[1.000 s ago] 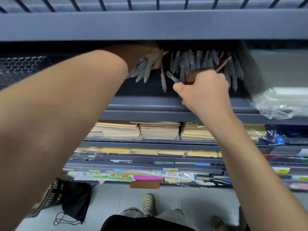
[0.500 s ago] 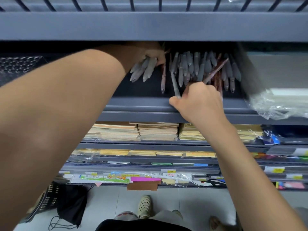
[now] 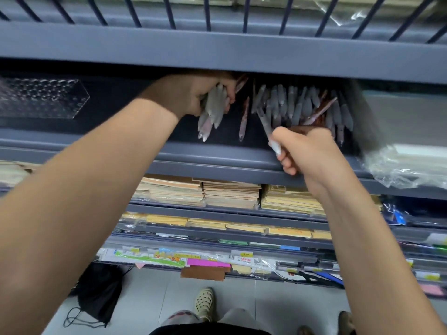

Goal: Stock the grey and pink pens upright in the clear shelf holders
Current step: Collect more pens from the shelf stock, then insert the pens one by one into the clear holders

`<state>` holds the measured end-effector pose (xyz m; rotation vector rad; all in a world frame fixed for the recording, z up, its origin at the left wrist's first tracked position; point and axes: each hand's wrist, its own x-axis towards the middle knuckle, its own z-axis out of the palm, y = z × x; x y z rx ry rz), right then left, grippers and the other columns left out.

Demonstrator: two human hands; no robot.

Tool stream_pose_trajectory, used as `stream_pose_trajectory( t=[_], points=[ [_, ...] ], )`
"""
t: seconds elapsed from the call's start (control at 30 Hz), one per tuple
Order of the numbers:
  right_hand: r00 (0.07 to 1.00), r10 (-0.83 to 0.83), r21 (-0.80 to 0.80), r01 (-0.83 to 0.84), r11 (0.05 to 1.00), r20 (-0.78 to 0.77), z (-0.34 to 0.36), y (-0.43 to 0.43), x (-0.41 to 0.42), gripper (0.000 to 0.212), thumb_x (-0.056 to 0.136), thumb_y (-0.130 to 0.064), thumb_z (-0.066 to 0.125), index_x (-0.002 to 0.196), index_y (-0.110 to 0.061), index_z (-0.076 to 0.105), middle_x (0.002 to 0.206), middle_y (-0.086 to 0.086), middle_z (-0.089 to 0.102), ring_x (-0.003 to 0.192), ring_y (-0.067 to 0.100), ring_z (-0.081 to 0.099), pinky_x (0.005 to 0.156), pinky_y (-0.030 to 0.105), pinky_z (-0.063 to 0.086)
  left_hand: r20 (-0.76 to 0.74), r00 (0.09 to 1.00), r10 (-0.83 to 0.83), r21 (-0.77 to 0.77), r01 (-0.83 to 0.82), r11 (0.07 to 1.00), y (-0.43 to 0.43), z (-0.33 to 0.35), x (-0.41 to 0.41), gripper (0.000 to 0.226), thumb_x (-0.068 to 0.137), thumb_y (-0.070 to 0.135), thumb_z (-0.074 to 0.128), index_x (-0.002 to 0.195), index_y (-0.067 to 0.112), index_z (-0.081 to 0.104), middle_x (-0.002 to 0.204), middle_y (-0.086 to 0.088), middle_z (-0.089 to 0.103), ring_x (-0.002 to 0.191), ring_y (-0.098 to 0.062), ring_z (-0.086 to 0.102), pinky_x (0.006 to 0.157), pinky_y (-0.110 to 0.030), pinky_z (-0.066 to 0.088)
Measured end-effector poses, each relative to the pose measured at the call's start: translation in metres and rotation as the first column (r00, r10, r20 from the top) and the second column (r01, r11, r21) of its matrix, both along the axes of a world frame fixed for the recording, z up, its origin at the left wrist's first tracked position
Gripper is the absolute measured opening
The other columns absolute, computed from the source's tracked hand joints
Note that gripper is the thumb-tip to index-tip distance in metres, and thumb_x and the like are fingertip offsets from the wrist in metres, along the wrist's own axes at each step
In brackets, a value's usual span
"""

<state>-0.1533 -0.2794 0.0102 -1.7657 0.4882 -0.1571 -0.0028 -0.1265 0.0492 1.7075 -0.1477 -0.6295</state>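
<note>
1. A grey pen bundle (image 3: 214, 108) is gripped by the left hand (image 3: 193, 95), tips hanging below it.
2. A single pen (image 3: 266, 124) is pinched by the right hand (image 3: 309, 151), just before the stocked pens (image 3: 302, 105).
3. Risk: stocked pens may be knocked askew on insertion.

Holder (image 3: 41, 97) left on the shelf (image 3: 217, 160), pens (image 3: 290, 105) right of it, paper stacks (image 3: 229, 193) beneath.

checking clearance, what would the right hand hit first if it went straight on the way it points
The right hand, holding a pen, would likely meet the stocked pens first; depth unclear.
</note>
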Motion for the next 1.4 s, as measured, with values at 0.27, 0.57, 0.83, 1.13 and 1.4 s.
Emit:
stream_pose_trajectory(
  t=[0.27,0.57,0.83,1.13,1.4],
  points=[
    [0.965,0.206,0.329,-0.249,0.911,0.161,-0.006,-0.001,-0.007,0.018,0.077,-0.021,0.069,0.065,-0.008,0.07,0.066,0.011,0.065,0.056,0.016,0.056,0.048,0.024,0.046,-0.112,0.991,0.075,-0.214,-0.098,0.972,0.043,0.003,-0.042,0.015,0.085,-0.003,0.046,0.073,0.006,0.05,0.067,-0.012,0.046,0.048,-0.02,0.048,0.048,-0.021,0.043],
    [0.896,0.356,0.301,-0.428,0.852,0.267,-0.028,0.043,-0.032,0.013,0.09,-0.006,0.06,0.102,-0.01,0.059,0.083,0.019,0.073,0.061,0.022,0.066,0.056,0.025,0.054,-0.134,0.924,0.357,-0.449,-0.378,0.81,0.104,-0.031,-0.147,0.029,0.066,0.003,0.059,0.094,0.005,0.053,0.072,-0.006,0.054,0.054,-0.017,0.051,0.052,-0.023,0.046],
    [0.803,0.513,0.219,-0.583,0.783,0.303,-0.035,0.115,-0.044,0.007,0.092,-0.026,0.062,0.094,-0.023,0.068,0.08,0.016,0.073,0.065,0.028,0.069,0.059,0.028,0.055,-0.112,0.783,0.612,-0.507,-0.575,0.642,0.187,-0.059,-0.213,0.038,0.065,0.002,0.056,0.103,0.003,0.049,0.069,-0.008,0.051,0.055,-0.021,0.048,0.046,-0.025,0.045],
    [0.714,0.615,0.133,-0.682,0.719,0.333,-0.032,0.255,-0.013,0.008,0.093,-0.018,0.064,0.101,-0.018,0.067,0.085,0.009,0.075,0.076,0.024,0.073,0.069,0.028,0.059,-0.153,0.67,0.727,-0.541,-0.672,0.506,0.318,-0.062,-0.213,0.043,0.065,0.001,0.055,0.107,0.006,0.048,0.078,-0.011,0.048,0.058,-0.022,0.046,0.048,-0.027,0.046],
    [0.785,0.478,0.14,-0.565,0.813,0.393,-0.025,0.38,0.019,0.014,0.098,-0.019,0.058,0.111,-0.022,0.062,0.085,0.006,0.075,0.077,0.022,0.074,0.069,0.026,0.059,-0.105,0.757,0.645,-0.506,-0.599,0.62,0.439,-0.058,-0.173,0.037,0.065,0.001,0.059,0.102,0.003,0.052,0.071,-0.01,0.053,0.05,-0.019,0.053,0.045,-0.026,0.047]
  ],
)
